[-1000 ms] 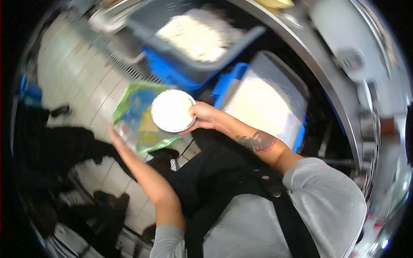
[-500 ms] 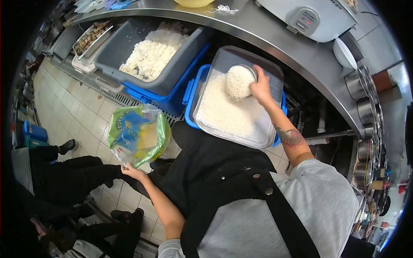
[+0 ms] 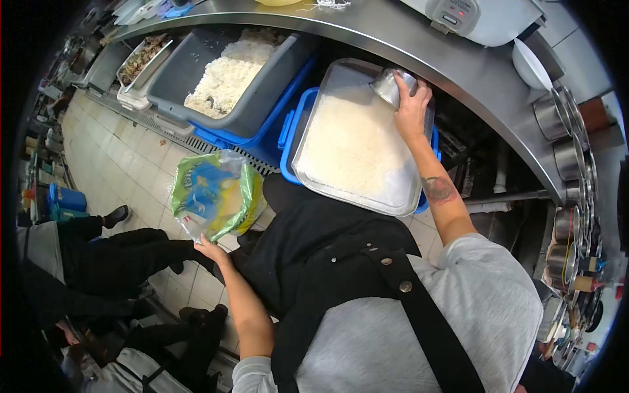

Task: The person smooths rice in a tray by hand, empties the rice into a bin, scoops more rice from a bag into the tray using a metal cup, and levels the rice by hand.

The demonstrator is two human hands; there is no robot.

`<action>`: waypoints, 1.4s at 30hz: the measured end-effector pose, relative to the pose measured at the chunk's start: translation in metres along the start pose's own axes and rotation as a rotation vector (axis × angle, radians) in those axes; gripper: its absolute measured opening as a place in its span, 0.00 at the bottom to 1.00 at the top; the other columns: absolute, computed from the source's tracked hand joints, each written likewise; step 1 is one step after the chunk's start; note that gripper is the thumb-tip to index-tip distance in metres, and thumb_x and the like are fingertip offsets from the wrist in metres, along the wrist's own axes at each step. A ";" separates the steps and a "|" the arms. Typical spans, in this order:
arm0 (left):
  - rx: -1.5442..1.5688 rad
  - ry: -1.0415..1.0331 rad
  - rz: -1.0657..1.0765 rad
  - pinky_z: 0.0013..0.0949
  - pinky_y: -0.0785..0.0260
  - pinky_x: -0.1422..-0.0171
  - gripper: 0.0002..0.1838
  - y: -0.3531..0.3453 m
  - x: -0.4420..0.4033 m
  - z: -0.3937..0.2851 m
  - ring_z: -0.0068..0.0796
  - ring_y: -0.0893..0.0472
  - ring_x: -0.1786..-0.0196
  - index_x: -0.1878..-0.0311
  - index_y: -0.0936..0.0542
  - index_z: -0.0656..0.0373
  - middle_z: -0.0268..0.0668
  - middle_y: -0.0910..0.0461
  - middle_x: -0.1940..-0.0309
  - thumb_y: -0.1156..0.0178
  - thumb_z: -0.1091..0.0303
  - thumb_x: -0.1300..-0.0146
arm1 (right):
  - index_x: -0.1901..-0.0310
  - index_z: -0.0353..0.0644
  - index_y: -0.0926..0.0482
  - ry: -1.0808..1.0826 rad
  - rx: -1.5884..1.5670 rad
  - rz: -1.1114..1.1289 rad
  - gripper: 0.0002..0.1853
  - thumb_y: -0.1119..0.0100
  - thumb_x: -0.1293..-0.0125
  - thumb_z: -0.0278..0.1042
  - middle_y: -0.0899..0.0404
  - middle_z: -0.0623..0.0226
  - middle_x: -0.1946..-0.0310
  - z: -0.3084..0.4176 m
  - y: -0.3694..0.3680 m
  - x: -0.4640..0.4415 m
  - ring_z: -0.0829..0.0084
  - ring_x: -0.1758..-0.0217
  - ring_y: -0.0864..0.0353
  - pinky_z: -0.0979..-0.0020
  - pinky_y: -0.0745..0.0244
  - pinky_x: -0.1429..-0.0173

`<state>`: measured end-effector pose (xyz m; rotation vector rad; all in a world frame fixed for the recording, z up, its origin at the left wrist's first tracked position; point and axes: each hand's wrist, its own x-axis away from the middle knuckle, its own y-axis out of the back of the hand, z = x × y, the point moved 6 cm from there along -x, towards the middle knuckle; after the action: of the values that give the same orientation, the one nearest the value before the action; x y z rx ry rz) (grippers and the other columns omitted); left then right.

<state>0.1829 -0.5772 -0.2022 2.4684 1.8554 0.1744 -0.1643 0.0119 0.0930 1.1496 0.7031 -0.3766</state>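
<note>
My right hand [image 3: 413, 110] grips a metal cup [image 3: 389, 88], tipped on its side at the far right corner of a grey tray [image 3: 344, 69]. Uncooked white rice [image 3: 350, 144] lies spread over much of that tray, which rests on a blue bin [image 3: 289, 141]. Down to the left, my left hand [image 3: 211, 251] has its fingers closed on the rim of a green plastic bag [image 3: 247, 187]. The bag's mouth gapes upward, and pale contents show inside. The inside of the cup is turned away from me.
A grey tub [image 3: 164, 82] holding cooked-looking rice [image 3: 226, 82] stands left of the tray. Overhead runs a steel counter [image 3: 393, 39] with a rice cooker [image 3: 488, 23]. Metal pots [image 3: 569, 160] line the right side. Two people in dark trousers [image 3: 124, 259] are at the lower left.
The cup, heaped with rice half a second ago, has moved right and away and is tipped over. Rice on the tray looks more evenly spread. My left hand still holds the bag.
</note>
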 end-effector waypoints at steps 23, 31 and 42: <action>0.663 0.398 -0.164 0.52 0.40 0.40 0.33 0.001 0.029 -0.023 0.41 0.31 0.41 0.41 0.38 0.50 0.40 0.33 0.46 0.49 0.38 0.41 | 0.45 0.32 0.35 -1.250 -1.897 1.398 0.25 0.48 0.49 0.21 0.36 0.45 0.45 0.283 -0.055 0.085 0.49 0.40 0.33 0.41 0.27 0.38; 0.441 0.325 -0.137 0.35 0.35 0.57 0.27 0.005 0.005 -0.051 0.29 0.28 0.58 0.46 0.35 0.50 0.35 0.30 0.58 0.46 0.41 0.39 | 0.27 0.43 0.55 -1.340 -1.763 1.481 0.45 0.37 0.39 0.42 0.73 0.35 0.27 0.357 -0.086 0.101 0.27 0.27 0.59 0.33 0.36 0.36; -0.086 0.113 -0.163 0.39 0.34 0.71 0.19 0.017 -0.063 -0.073 0.24 0.30 0.78 0.86 0.27 0.63 0.33 0.24 0.83 0.31 0.66 0.46 | 0.42 0.39 0.30 -0.716 -0.746 0.079 0.24 0.39 0.40 0.36 0.29 0.54 0.46 -0.014 -0.045 0.077 0.60 0.40 0.31 0.63 0.32 0.40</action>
<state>0.1735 -0.6444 -0.1313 2.2832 2.0354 0.3856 -0.1397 0.0134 0.0059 0.2815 0.1235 -0.3785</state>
